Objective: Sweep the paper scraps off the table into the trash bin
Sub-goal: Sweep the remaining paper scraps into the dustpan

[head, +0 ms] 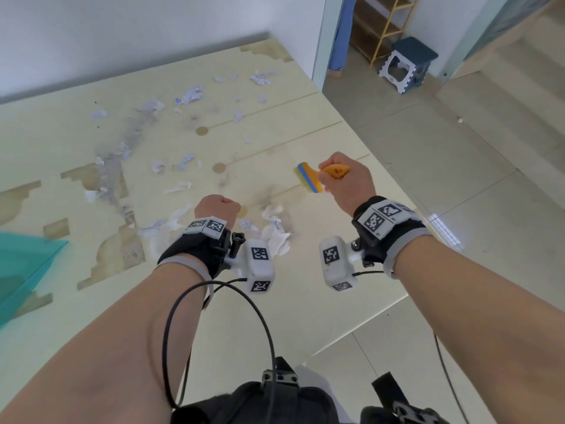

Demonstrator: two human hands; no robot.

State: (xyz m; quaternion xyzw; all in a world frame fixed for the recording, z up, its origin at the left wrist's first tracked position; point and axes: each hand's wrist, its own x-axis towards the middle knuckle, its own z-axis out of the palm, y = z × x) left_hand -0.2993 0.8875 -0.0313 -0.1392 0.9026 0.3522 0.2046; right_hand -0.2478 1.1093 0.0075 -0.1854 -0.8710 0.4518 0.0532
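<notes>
Right hand (347, 182) gripping orange brush (318, 175) above table (305, 301), left hand (217, 208) fisted, empty, paper scraps (275, 228) scattered

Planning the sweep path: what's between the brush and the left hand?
Head view: bare tabletop with a smudge; crumpled scraps lie just nearer, between brush and left hand.
</notes>
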